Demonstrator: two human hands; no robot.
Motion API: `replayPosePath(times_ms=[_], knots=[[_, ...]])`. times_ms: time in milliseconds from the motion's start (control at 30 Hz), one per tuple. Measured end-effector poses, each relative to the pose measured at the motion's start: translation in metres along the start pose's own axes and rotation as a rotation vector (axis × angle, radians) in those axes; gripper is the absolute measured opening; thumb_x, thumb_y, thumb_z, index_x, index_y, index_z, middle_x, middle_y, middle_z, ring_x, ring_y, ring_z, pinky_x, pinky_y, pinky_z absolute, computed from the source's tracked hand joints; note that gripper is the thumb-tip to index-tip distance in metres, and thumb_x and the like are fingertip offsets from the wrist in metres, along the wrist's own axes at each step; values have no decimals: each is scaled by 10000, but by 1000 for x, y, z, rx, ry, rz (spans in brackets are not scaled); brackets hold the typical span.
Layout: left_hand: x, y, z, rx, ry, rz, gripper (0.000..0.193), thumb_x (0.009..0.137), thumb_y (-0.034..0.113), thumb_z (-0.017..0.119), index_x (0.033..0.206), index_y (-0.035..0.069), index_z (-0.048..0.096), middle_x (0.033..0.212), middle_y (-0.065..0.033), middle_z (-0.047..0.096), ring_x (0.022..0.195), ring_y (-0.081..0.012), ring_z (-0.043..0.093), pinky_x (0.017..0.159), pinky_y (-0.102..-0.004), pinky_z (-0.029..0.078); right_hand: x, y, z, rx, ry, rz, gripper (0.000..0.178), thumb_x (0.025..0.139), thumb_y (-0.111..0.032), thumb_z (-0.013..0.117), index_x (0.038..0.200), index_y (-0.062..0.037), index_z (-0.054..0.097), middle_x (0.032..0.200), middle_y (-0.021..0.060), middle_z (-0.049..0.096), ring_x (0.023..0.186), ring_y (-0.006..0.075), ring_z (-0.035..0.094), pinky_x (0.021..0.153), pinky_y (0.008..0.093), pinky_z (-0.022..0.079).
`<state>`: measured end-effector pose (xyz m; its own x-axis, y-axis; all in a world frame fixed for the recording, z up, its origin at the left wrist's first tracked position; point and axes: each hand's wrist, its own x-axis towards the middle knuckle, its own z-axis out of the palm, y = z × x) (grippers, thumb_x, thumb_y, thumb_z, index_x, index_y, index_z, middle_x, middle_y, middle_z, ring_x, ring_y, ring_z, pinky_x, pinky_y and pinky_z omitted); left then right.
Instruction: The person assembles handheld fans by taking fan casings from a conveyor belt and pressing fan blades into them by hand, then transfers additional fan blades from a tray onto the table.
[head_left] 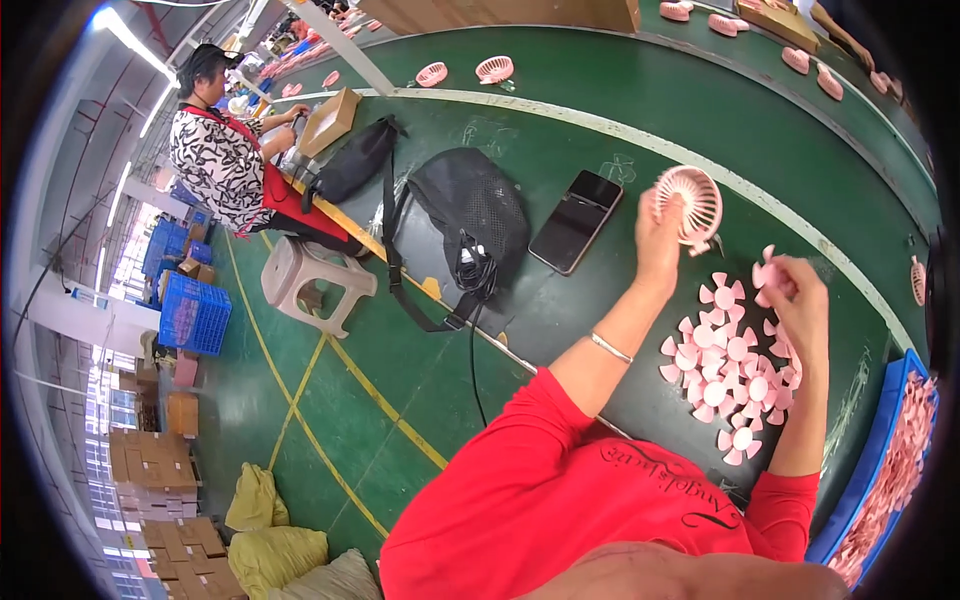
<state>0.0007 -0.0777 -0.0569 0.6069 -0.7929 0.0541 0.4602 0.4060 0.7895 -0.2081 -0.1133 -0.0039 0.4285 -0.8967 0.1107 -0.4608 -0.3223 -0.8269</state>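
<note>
My left hand [660, 240] is closed around a pink round fan housing [704, 200] with a slatted grille, raised over the green work surface. A small metal-looking piece sticks out at the housing's lower edge. To its right my right hand [803, 305] pinches a pink fan blade [768, 272] by its petals. Beneath and between my hands lies a loose heap of pink fan blades [713, 393], each with a round hub and several petals. Part of the heap is hidden by my right forearm.
A blue crate [868, 478] full of pink parts stands at the right. Left of my hands are a phone [577, 222], a black bag [468, 215] and a strap. Fan housings [495, 69] lie on the far belt. A co-worker [225, 150] stands at the left near a stool [315, 280].
</note>
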Motion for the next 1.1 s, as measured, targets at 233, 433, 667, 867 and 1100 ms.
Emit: replayPosePath(times_ms=[233, 433, 667, 867, 1100], knots=[[-40, -13, 24, 285, -434, -87, 463, 998, 432, 405, 1234, 34, 413, 1047, -64, 545, 952, -103, 537, 829, -255, 462, -6, -11, 17, -508, 347, -601, 351, 723, -16, 683, 1067, -41, 613, 845, 76, 544, 773, 240, 525, 772, 359, 407], [-40, -16, 24, 378, -385, 60, 450, 977, 377, 495, 1217, 5, 416, 1034, -77, 581, 920, -106, 554, 801, -264, 473, -6, -9, 24, -502, 342, -606, 370, 688, -12, 696, 1045, -38, 600, 861, 82, 543, 822, 265, 527, 784, 387, 391], [-45, -21, 29, 361, -430, 12, 389, 947, 264, 576, 1191, -6, 439, 1065, -89, 600, 942, -117, 571, 814, -264, 484, -6, -7, 31, -514, 335, -705, 392, 664, 0, 694, 1041, -42, 597, 885, 86, 555, 847, 276, 535, 844, 402, 389], [-42, -17, 26, 315, -435, -50, 327, 912, 144, 612, 1156, -13, 460, 1042, -82, 601, 918, -101, 571, 798, -248, 487, -7, -10, 32, -548, 485, -713, 491, 645, -70, 745, 1112, -49, 594, 1009, 89, 579, 944, 281, 543, 891, 408, 375], [-47, -4, 36, 419, -454, -74, 306, 848, 68, 663, 1101, -25, 517, 1019, -77, 603, 917, -103, 567, 804, -256, 493, 0, 17, 24, 196, 117, -101, 458, 672, -81, 713, 1108, -13, 594, 974, 78, 653, 891, 138, 599, 826, 277, 479]])
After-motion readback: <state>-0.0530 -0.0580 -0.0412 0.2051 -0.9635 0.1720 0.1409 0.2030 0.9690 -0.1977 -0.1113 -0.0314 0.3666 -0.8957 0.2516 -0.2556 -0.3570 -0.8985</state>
